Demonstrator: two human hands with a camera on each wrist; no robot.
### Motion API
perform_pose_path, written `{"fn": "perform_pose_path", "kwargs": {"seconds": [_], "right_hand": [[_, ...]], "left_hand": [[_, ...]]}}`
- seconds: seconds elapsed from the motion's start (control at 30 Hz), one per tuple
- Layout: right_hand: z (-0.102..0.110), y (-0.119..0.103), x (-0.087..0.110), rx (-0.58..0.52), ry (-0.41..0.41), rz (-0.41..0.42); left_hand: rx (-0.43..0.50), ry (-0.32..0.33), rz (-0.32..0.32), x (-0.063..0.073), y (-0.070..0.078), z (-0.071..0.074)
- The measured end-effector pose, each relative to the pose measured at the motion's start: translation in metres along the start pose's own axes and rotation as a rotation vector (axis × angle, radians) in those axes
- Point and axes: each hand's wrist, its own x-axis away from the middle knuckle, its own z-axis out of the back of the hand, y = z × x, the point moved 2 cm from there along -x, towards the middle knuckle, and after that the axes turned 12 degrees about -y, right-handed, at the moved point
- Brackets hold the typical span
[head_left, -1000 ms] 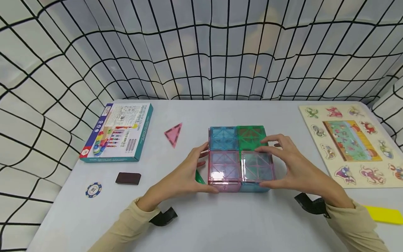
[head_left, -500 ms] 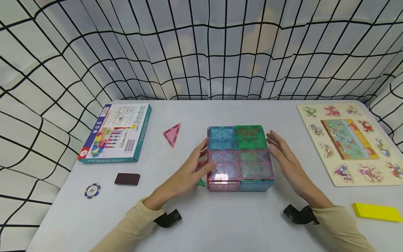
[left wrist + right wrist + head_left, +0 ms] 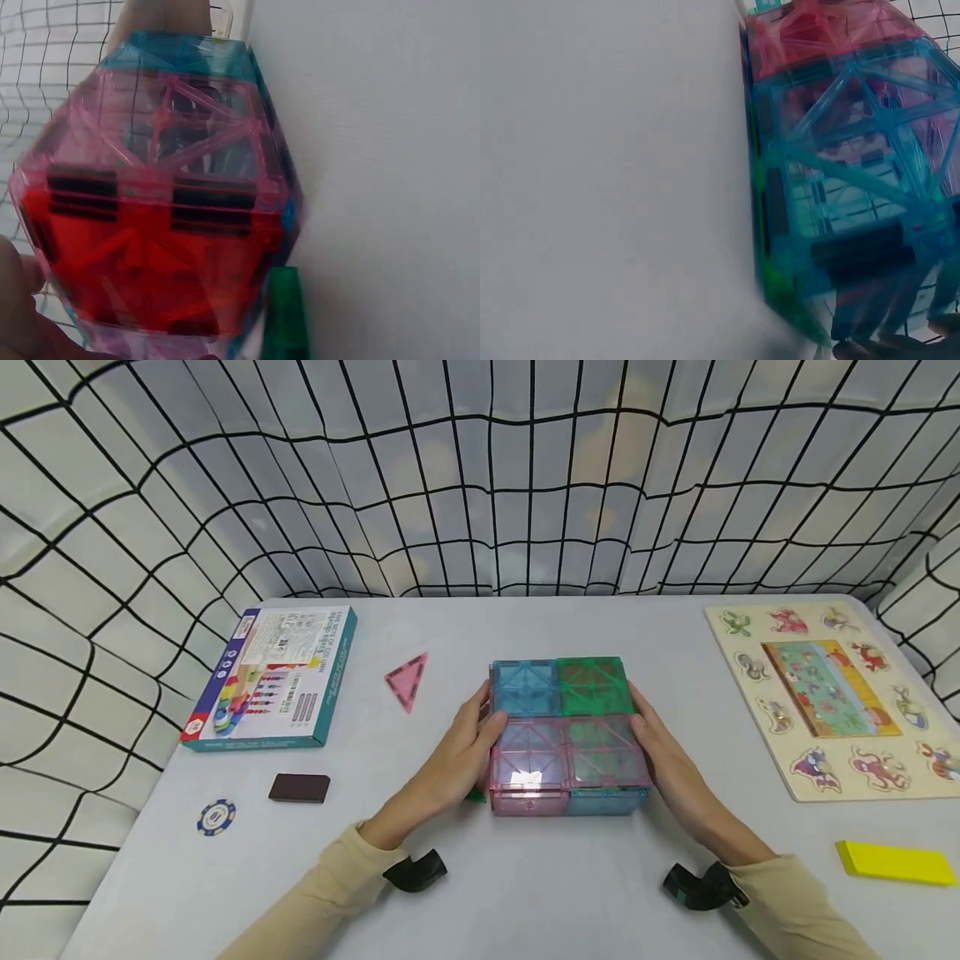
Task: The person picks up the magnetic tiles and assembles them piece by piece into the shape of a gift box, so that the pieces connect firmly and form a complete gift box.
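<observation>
A low square box of see-through magnetic tiles (image 3: 531,752) stands on the table, with blue, green and two pinkish squares on top. My left hand (image 3: 457,752) holds its left side, thumb at the upper edge. On the right side my right hand (image 3: 675,768) holds it, thumb by the top corner. The left wrist view shows a red side tile (image 3: 150,270) beneath a pink one. Blue side tiles (image 3: 885,120) fill the right wrist view, my fingers (image 3: 900,349) at its lower edge. A green tile (image 3: 476,795) lies beside the left hand, mostly hidden in the head view.
A pink triangle tile (image 3: 407,682) lies behind the left hand. Further left are a flat toy box (image 3: 273,677), a dark brown block (image 3: 299,788) and a poker chip (image 3: 216,817). On the right lie an animal puzzle board (image 3: 832,760) and a yellow block (image 3: 896,863). Black netting surrounds the table.
The right hand let go of the front right top tile, drew back, then came in against the box's right side. My left hand has shifted further along the left side.
</observation>
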Motion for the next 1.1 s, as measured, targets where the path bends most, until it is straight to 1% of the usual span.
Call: {"fn": "perform_pose_path", "kwargs": {"seconds": [0.03, 0.07, 0.1, 0.17, 0.23, 0.27, 0.33, 0.37, 0.43, 0.5, 0.6, 0.67, 0.77, 0.87, 1.03, 1.1], "right_hand": [[0.001, 0.001, 0.001, -0.001, -0.012, -0.001], [0.001, 0.001, 0.002, -0.005, -0.022, -0.004], [0.002, 0.002, 0.003, -0.007, -0.029, -0.006], [0.002, 0.005, 0.005, -0.015, -0.038, -0.009], [0.002, 0.007, 0.007, -0.017, -0.041, -0.009], [0.002, 0.008, 0.008, -0.019, -0.041, -0.009], [0.002, 0.010, 0.010, -0.022, -0.039, -0.008], [0.002, 0.010, 0.010, -0.024, -0.038, -0.005], [0.002, 0.011, 0.011, -0.031, -0.038, 0.001], [0.002, 0.011, 0.010, -0.040, -0.043, 0.008], [0.003, 0.010, 0.010, -0.051, -0.054, 0.024], [0.003, 0.010, 0.011, -0.056, -0.061, 0.039], [0.004, 0.011, 0.011, -0.065, -0.070, 0.067], [0.004, 0.013, 0.012, -0.067, -0.079, 0.081], [0.006, 0.012, 0.014, -0.049, -0.100, 0.103], [0.007, 0.012, 0.015, -0.040, -0.105, 0.110]], "left_hand": [[-0.035, 0.010, -0.009, 0.003, 0.003, -0.001], [-0.088, 0.022, -0.014, 0.005, 0.006, -0.002], [-0.156, 0.035, -0.032, 0.008, 0.009, -0.003], [-0.339, 0.064, -0.113, 0.012, 0.018, -0.007], [-0.550, 0.081, -0.225, 0.015, 0.028, -0.012], [-0.648, 0.074, -0.275, 0.016, 0.033, -0.016], [-0.824, 0.038, -0.371, 0.017, 0.041, -0.025], [-0.890, 0.008, -0.397, 0.017, 0.045, -0.030], [-1.007, -0.046, -0.407, 0.016, 0.050, -0.039], [-1.094, -0.076, -0.401, 0.014, 0.052, -0.045], [-1.149, -0.088, -0.410, 0.010, 0.054, -0.051], [-1.150, -0.088, -0.427, 0.008, 0.054, -0.052], [-1.134, -0.075, -0.455, 0.006, 0.052, -0.051], [-1.099, -0.065, -0.482, 0.005, 0.051, -0.051], [-1.042, -0.060, -0.508, 0.003, 0.049, -0.051], [-1.032, -0.057, -0.515, 0.003, 0.049, -0.051]]}}
